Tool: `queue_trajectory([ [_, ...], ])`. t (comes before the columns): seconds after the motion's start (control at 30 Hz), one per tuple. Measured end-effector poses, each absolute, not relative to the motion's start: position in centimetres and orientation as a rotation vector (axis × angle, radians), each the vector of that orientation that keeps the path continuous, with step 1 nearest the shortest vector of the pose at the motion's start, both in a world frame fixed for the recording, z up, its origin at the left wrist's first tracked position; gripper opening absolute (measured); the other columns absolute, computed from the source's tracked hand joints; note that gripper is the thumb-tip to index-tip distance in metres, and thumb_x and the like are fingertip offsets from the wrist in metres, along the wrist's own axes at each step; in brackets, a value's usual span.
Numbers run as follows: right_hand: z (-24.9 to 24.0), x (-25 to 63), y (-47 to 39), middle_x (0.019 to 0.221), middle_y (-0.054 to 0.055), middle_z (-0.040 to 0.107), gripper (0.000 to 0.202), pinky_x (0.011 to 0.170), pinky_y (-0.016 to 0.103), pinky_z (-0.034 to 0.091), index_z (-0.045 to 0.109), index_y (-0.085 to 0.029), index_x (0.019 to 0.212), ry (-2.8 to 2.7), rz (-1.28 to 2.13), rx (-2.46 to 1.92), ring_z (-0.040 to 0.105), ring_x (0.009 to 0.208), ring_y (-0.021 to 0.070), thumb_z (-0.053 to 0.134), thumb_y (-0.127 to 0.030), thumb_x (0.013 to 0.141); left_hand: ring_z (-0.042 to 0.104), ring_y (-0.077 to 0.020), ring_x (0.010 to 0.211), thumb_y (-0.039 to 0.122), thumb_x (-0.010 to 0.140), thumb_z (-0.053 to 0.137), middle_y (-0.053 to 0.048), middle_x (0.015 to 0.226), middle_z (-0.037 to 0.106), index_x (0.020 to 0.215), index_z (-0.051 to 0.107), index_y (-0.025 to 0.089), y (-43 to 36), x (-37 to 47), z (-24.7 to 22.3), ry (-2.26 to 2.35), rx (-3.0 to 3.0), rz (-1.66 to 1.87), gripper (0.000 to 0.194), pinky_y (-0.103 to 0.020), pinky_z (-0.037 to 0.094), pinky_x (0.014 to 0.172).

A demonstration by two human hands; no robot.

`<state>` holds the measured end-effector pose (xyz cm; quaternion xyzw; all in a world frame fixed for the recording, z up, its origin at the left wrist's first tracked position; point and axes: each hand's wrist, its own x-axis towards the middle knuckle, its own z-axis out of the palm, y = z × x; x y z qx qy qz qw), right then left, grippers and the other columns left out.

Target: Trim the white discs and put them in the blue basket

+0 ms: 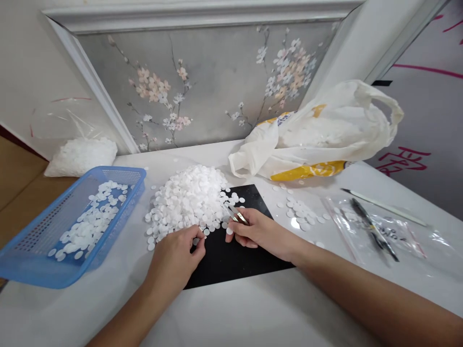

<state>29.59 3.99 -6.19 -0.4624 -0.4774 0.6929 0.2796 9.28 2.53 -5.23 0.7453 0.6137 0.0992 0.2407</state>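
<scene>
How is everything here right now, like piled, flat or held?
White disc pile: heaped loosely
Black mat: flat, partly covered
Metal tool: in the right hand
Left hand: fingers curled, grip unclear
Blue basket: upright, partly filled
White shopping bag: crumpled, lying down
Right-side clear bag: flat
Dark pen: lying on that bag
Pale stick: lying flat
Left-side clear bag: stuffed
</scene>
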Motion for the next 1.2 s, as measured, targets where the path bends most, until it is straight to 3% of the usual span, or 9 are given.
queue_trajectory([
  [0.17, -6.4, 29.8, 3.9, 0.069, -0.001, 0.056, 0.012, 0.044, 0.017, 0.029, 0.054, -0.014, 0.088, -1.293, 1.822, -1.252, 0.043, 0.053, 0.0058, 0.054, -0.023, 0.080, 0.038, -0.0123, 0.049, 0.025, 0.077, 0.048, 0.004, 0.051, 0.041, 0.069, 0.057, 0.022, 2.3, 8.8, -4.6, 1.603, 1.987, 0.179, 0.013, -0.023, 0.022, 0.049],
  [0.3, -6.4, 29.8, 3.9, 0.067, -0.002, 0.053, 0.018, 0.046, 0.019, 0.030, 0.050, -0.015, 0.080, -1.351, 1.779, -1.259, 0.043, 0.052, 0.0063, 0.061, -0.029, 0.078, 0.039, -0.0129, 0.050, 0.025, 0.076, 0.050, 0.003, 0.051, 0.041, 0.068, 0.061, 0.023, 1.9, 8.6, -4.3, 1.559, 1.965, 0.145, 0.014, -0.024, 0.022, 0.049],
  [0.43, -6.3, 29.3, 3.7, 0.073, 0.000, 0.057, 0.008, 0.058, 0.023, 0.041, 0.052, -0.017, 0.087, -1.741, 1.396, -1.322, 0.051, 0.060, 0.0099, 0.048, -0.023, 0.087, 0.035, -0.0127, 0.049, 0.035, 0.084, 0.046, 0.004, 0.051, 0.037, 0.076, 0.059, 0.022, 1.9, 8.3, -4.2, 1.558, 1.815, 0.194, 0.020, -0.024, 0.021, 0.048],
  [0.57, -6.6, 28.4, 3.6, 0.088, 0.003, 0.063, 0.016, 0.071, 0.025, 0.042, 0.061, -0.020, 0.093, -2.122, 1.006, -1.306, 0.058, 0.079, 0.0138, 0.045, -0.021, 0.091, 0.032, -0.0121, 0.052, 0.045, 0.088, 0.042, 0.004, 0.057, 0.037, 0.081, 0.054, 0.021, 2.0, 7.6, -4.4, 1.466, 1.661, 0.324, 0.028, -0.024, 0.022, 0.051],
  [0.77, -7.7, 27.5, 4.2, 0.084, 0.004, 0.063, 0.018, 0.068, 0.024, 0.039, 0.061, -0.020, 0.095, -2.413, 0.702, -1.414, 0.059, 0.079, 0.0153, 0.050, -0.010, 0.084, 0.039, -0.0127, 0.063, 0.051, 0.087, 0.044, 0.002, 0.070, 0.048, 0.083, 0.052, 0.020, 2.0, 7.2, -4.3, 1.382, 1.485, 0.420, 0.032, -0.023, 0.027, 0.057],
  [0.87, -8.1, 27.4, 4.5, 0.083, 0.004, 0.063, 0.019, 0.066, 0.023, 0.037, 0.060, -0.018, 0.094, -2.400, 0.691, -1.409, 0.058, 0.078, 0.0152, 0.052, -0.007, 0.080, 0.037, -0.0114, 0.061, 0.052, 0.086, 0.046, 0.003, 0.069, 0.045, 0.082, 0.051, 0.019, 2.1, 7.5, -4.4, 1.358, 1.414, 0.451, 0.034, -0.022, 0.026, 0.056],
  [1.0, -7.8, 27.7, 4.7, 0.071, 0.000, 0.060, 0.012, 0.058, 0.021, 0.034, 0.059, -0.018, 0.087, -2.308, 0.741, -1.447, 0.052, 0.061, 0.0112, 0.052, -0.012, 0.080, 0.030, -0.0100, 0.055, 0.052, 0.087, 0.044, 0.005, 0.059, 0.039, 0.082, 0.048, 0.019, 1.9, 7.7, -4.3, 1.289, 1.293, 0.494, 0.034, -0.022, 0.023, 0.052],
  [1.2, -6.5, 28.7, 5.0, 0.060, -0.003, 0.051, 0.013, 0.053, 0.020, 0.033, 0.060, -0.018, 0.084, -2.000, 0.949, -1.453, 0.044, 0.053, 0.0091, 0.050, -0.027, 0.086, 0.029, -0.0070, 0.052, 0.039, 0.087, 0.050, -0.003, 0.077, 0.061, 0.075, 0.039, 0.018, 2.2, 7.4, -3.8, 1.143, 1.045, 0.587, 0.026, -0.021, 0.022, 0.050],
])
